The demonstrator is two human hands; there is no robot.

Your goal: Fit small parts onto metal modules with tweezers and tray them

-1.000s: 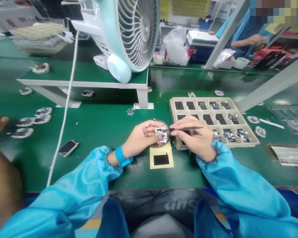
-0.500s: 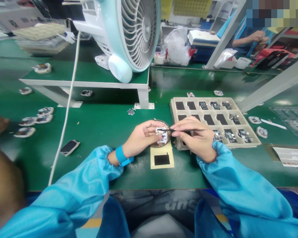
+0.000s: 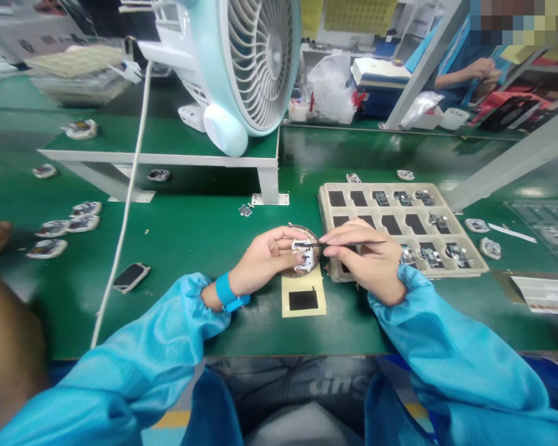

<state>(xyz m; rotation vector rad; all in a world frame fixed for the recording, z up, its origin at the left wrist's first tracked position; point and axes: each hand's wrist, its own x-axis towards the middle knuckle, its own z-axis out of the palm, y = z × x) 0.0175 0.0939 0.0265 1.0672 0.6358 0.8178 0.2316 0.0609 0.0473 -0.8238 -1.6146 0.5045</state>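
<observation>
My left hand is closed around a small white device housing, holding it above a round disc-like stand. Between the fingers of my right hand is a pair of thin black tweezers. Their tips reach into the housing from the right; what they touch is too small to make out. Just below the disc lies a yellow sheet with a black rectangular piece on it. A cream compartment tray of black plates and small circuit boards sits beside my right hand, which covers part of it.
A light-blue fan stands on a raised green shelf. Its white cable runs down at the left. Several white housings lie left, near another person's arm. A dark-faced device rests nearer me.
Both hands stay nearly in place, with only slight movement of the tweezers at the housing. A few small housings at the back and the neighbouring person's arm have shifted slightly.
</observation>
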